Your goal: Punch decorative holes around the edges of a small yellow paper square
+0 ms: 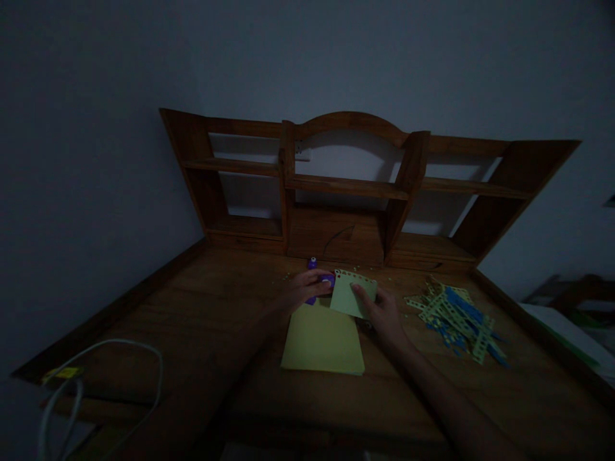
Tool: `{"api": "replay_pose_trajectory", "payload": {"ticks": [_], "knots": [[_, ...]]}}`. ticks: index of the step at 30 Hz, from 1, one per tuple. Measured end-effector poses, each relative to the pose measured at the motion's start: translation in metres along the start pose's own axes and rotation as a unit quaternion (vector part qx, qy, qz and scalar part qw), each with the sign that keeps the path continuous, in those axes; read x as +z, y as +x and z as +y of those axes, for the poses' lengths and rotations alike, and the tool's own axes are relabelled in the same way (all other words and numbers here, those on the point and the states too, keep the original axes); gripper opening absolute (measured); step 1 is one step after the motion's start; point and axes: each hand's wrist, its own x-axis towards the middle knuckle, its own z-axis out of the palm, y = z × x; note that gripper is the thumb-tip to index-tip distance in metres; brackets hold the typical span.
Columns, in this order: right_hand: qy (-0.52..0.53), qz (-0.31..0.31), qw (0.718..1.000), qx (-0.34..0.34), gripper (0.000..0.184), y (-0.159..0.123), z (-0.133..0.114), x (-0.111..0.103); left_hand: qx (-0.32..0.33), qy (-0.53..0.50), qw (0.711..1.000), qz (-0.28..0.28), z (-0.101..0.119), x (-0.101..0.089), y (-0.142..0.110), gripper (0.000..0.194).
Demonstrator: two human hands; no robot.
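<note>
My left hand (303,289) has its fingers wrapped round a purple paper punch (328,280), which is partly hidden by them. The punch sits at the upper left corner of a small pale green sheet of paper (343,299). A row of punched holes runs along that sheet's far edge. My right hand (384,314) pinches the sheet at its right side, thumb on top. Under and in front of both hands lies a stack of yellow-green paper (323,342) on the wooden desk (216,301).
Right of my hands is a pile of punched green and blue paper strips (456,317) with small scraps. Behind the punch stands a small purple object (312,263). A wooden shelf unit (346,186) backs the desk. White cable (120,342) loops at the front left.
</note>
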Motion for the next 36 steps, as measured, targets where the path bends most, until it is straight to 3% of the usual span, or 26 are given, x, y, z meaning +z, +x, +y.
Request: {"api": "replay_pose_trajectory", "payload": {"ticks": [14, 22, 36], "knots": [[0.001, -0.023, 1.000, -0.005, 0.045, -0.002, -0.003, 0.001, 0.002, 0.097, 0.995, -0.025, -0.011, -0.009, 0.007, 0.043], [-0.073, -0.020, 0.996, -0.056, 0.046, -0.002, -0.003, 0.001, -0.014, 0.085, 0.996, -0.018, -0.007, -0.005, 0.006, 0.041], [-0.078, -0.051, 0.993, -0.079, 0.040, -0.004, -0.007, 0.001, -0.018, 0.087, 0.996, -0.022, -0.012, -0.010, 0.008, 0.042]]}}
